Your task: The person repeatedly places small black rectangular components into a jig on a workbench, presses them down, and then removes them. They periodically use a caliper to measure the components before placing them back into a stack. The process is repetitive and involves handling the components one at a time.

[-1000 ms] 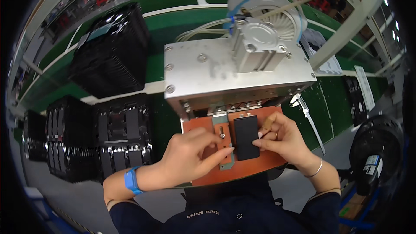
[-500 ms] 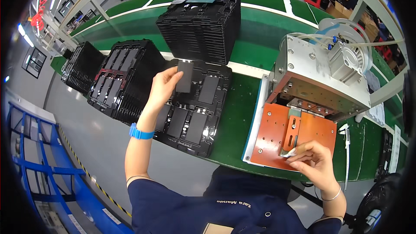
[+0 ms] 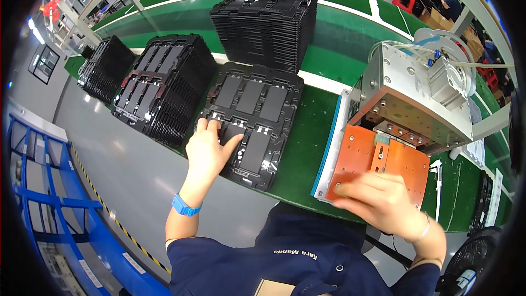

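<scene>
A black moulded tray (image 3: pixel 282 126) lies on the green bench, holding two rows of flat dark-grey rectangular pieces with silvery ends, like battery cells (image 3: pixel 255 151). My left hand (image 3: pixel 207 145), thumb and fingers apart, reaches over the tray's near row. Its fingertips are at the left and middle cells there, partly covering them; nothing is lifted. To the right, my right hand (image 3: pixel 378 200) hovers over the near part of an orange plate (image 3: pixel 350 156), fingers bent and smeared by motion. Whether anything is between them is not visible. A slotted orange bar (image 3: pixel 379 156) sits mid-plate.
A metal press-like machine (image 3: pixel 405 93) stands behind the orange plate. Tall stacks of black trays stand behind (image 3: pixel 266 27) and left (image 3: pixel 172 85) of the open tray. A caliper (image 3: pixel 438 186) lies at the right; a black fan (image 3: pixel 471 266) is at lower right.
The cell my left hand held up now lies in the tray's far row, and that hand has moved to the near row. My right hand has moved left and nearer. The view has shifted slightly.
</scene>
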Tool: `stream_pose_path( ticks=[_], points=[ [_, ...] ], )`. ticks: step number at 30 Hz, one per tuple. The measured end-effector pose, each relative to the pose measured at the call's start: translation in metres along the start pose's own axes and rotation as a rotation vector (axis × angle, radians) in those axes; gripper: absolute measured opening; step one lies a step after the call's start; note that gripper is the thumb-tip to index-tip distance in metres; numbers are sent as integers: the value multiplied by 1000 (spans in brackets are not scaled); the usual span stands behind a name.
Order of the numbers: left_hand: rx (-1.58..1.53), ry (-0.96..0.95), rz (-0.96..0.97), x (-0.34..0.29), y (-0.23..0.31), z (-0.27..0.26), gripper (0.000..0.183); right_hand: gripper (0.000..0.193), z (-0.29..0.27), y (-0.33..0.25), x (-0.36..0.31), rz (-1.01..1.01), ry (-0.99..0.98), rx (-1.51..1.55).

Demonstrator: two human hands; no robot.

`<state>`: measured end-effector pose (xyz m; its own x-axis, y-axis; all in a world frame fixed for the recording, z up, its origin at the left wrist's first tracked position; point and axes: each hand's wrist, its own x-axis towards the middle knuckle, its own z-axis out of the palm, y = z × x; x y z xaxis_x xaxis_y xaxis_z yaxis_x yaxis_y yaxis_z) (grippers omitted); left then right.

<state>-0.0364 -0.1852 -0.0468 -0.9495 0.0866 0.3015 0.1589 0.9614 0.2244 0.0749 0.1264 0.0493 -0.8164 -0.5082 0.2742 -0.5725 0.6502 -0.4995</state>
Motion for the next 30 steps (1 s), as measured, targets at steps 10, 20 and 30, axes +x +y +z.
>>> stream_pose_path(
  ticks=[10,20,30],
  points=[
    [-58,-253,-52,16,3,-8,45,10,112,34,147,-681,-216,-710],
    [-217,-296,100,25,-12,-7,33,13,138,45,151,-820,-117,-855],
    [-873,-687,-25,89,23,14,40,23,46,11,72,-673,158,-680]
  ],
)
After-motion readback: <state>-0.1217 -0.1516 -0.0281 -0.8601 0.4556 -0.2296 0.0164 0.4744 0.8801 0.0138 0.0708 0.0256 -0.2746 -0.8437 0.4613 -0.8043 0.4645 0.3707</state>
